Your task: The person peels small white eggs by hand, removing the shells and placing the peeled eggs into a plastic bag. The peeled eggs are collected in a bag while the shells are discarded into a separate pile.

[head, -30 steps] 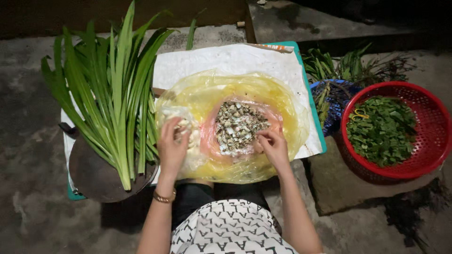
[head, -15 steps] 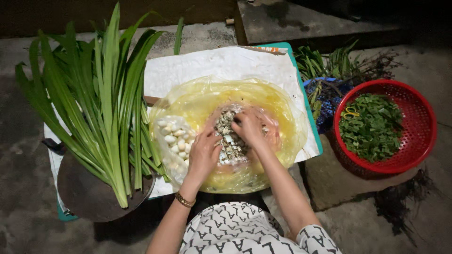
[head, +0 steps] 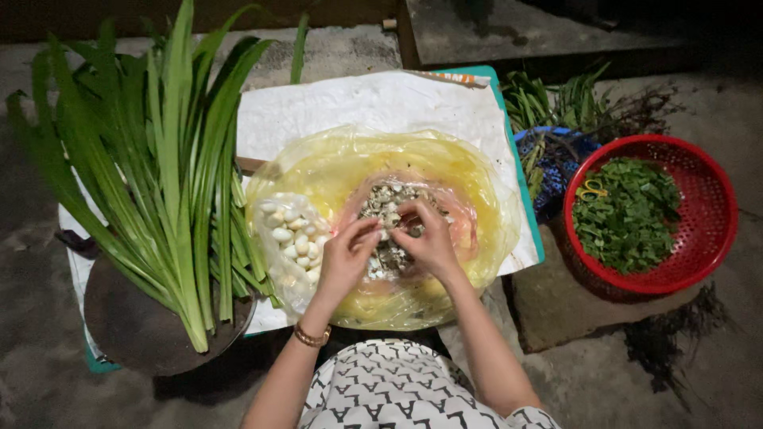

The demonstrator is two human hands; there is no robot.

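Both hands meet over the middle of the yellow plastic sheet (head: 445,171). The left hand (head: 346,258) and the right hand (head: 429,238) pinch small pieces from the heap of speckled shells (head: 381,202), which lies directly under the fingertips, slightly to the far side. The heap has no clear long axis. I cannot tell what exactly each hand grips. A clear bag of pale peeled eggs (head: 290,238) lies just left of the left hand, which is nearer to it. Long green leaves (head: 171,175) lie further left, tips pointing far.

Both hands, left hand (head: 343,258) and right hand (head: 429,238), pinch speckled shells (head: 381,208) over a yellow plastic bag (head: 334,171); long green leaves (head: 171,183) left of the grip
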